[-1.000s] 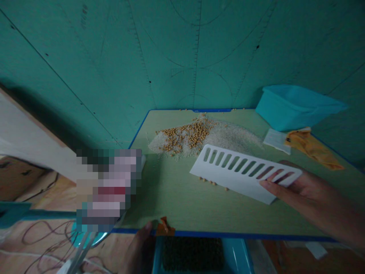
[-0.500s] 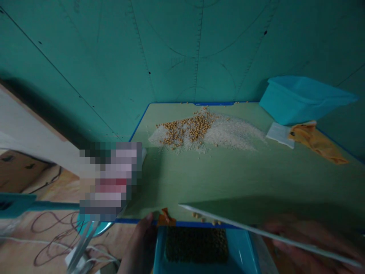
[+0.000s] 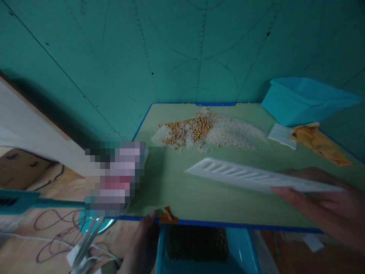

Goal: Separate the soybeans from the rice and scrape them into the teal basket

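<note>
Carefully, a person's right hand [image 3: 319,207] holds a white slotted scraper [image 3: 242,181] on the near side of a mixed pile [image 3: 208,131], thumb clamped over one face and the fingers partly hidden behind. The scraper lies nearly flat in the air, slightly blurred and apart from the pile, its pointed corner aimed left; it seems lifted off the pale green counter [image 3: 176,179], though the exact clearance is hard to judge. The pile itself joins yellow beans [image 3: 199,131], mostly toward its left and middle, with white grains [image 3: 236,133] spreading to its right. Nearer the person and left of the pile, the left hand [image 3: 141,238] rests at the counter's edge, thumb uppermost; whether its fingers are closed on anything cannot be told. A blue tub [image 3: 242,247] with a dark load sits below that edge, on the pile's near side, while a blue bin [image 3: 285,108] and an orange cloth [image 3: 319,142] lie to the pile's right. The step in hand looks like scraping, with the tool poised rather than at work; a next stroke would call for tipping the straight edge down onto the counter beside the beans, with a light, even press
</note>
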